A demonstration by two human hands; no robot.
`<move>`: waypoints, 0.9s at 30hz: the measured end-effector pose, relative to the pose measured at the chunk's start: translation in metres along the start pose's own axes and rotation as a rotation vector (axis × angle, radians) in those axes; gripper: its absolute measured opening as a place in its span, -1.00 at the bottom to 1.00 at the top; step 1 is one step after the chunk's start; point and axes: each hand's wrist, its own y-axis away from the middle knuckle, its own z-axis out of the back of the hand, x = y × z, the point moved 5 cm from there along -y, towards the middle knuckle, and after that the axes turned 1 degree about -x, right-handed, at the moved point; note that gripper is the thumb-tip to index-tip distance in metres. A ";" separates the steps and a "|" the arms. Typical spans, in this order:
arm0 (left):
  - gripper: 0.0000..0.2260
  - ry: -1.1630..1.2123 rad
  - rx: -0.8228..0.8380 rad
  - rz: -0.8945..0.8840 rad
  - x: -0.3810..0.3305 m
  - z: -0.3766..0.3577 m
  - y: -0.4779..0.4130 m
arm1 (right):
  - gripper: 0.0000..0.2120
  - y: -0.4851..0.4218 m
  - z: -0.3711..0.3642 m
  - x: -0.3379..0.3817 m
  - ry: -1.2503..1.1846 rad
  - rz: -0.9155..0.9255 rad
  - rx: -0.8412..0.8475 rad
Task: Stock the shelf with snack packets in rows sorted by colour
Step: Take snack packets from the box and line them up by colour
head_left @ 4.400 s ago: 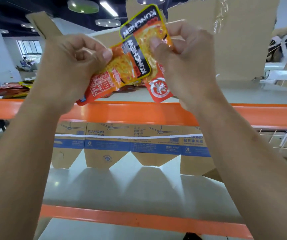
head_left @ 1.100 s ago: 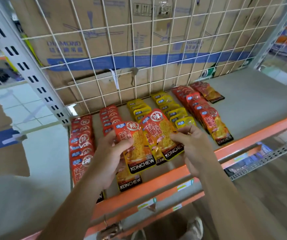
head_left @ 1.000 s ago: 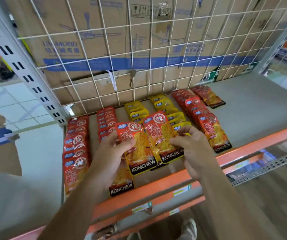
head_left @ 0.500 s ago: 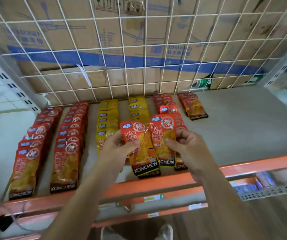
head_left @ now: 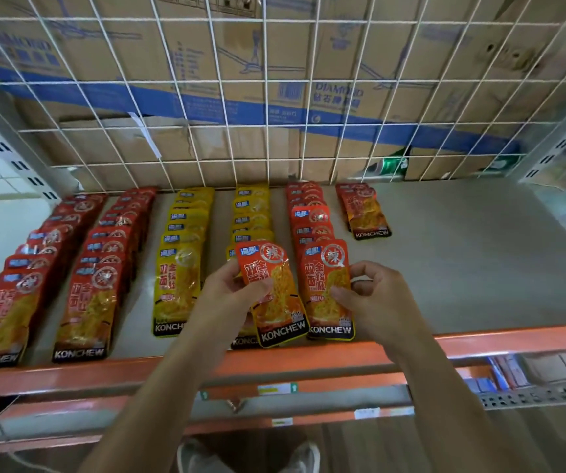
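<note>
Left hand (head_left: 230,298) pinched one orange-red KONCHEW packet (head_left: 271,291) above the shelf (head_left: 479,268) front while right hand (head_left: 377,302) pinched a second packet (head_left: 326,288) at a long orange-red row's near end — placing underway — so next, I judged, came the short far-right row (head_left: 365,213).

The left packet (head_left: 271,291) and the right packet (head_left: 326,285), both orange-red KONCHEW, are held face-up over the near edge of the grey shelf (head_left: 479,268), one in the left hand (head_left: 230,298) and one in the right hand (head_left: 373,298). Overlapping rows lie on the shelf: two red rows (head_left: 104,261) at left, two yellow rows (head_left: 182,254), a fifth red row (head_left: 308,216), and a short red row (head_left: 365,213) far right.
</note>
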 end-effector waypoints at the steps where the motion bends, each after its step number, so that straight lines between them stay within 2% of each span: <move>1: -0.81 0.013 0.002 0.001 0.001 -0.002 0.000 | -0.86 -0.001 0.001 -0.002 0.040 0.005 0.006; 9: -0.80 0.071 -0.003 -0.009 0.003 -0.007 -0.003 | -0.84 -0.007 0.009 -0.002 0.402 0.135 -0.038; 16: -0.79 0.068 0.004 -0.017 0.000 -0.005 -0.002 | -0.69 -0.008 0.005 -0.006 0.464 0.121 -0.020; 27: -0.79 0.059 0.000 0.001 0.000 -0.004 -0.003 | -0.69 -0.008 0.004 -0.004 0.473 0.109 -0.006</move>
